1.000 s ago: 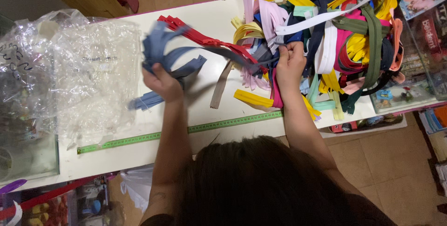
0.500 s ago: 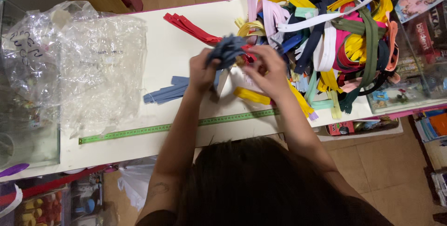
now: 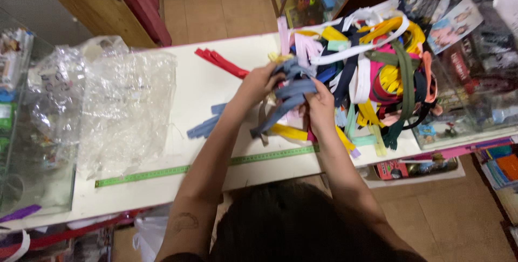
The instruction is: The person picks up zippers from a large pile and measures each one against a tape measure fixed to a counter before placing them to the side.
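1. Both hands are closed on a bundle of slate-blue fabric zipper strips (image 3: 291, 92), lifted just above the white counter (image 3: 216, 78), at the left edge of the big tangled heap of multicoloured zipper strips (image 3: 377, 67).
2. The left hand (image 3: 259, 83) pinches the bundle's upper end, fingers curled around it; the right hand (image 3: 319, 103) clasps it from the side nearest the person, fingers pressed together.
3. The strips look light, limp and rather slick. They droop and splay wherever unsupported, so a hold near the middle with all strips gathered would probably keep them together best.
4. Left of the heap lie flat red strips (image 3: 221, 62) and a few loose blue strips (image 3: 206, 126), with bare counter between them.
5. Further left of the heap sits crumpled clear plastic wrap (image 3: 118, 105); a green measuring tape (image 3: 205, 166) runs along the counter's near edge, below the heap.
6. Loose ends of the heap hang over the counter's near edge, and a glass display case (image 3: 475, 51) stands right of the heap. The open room is on the left.
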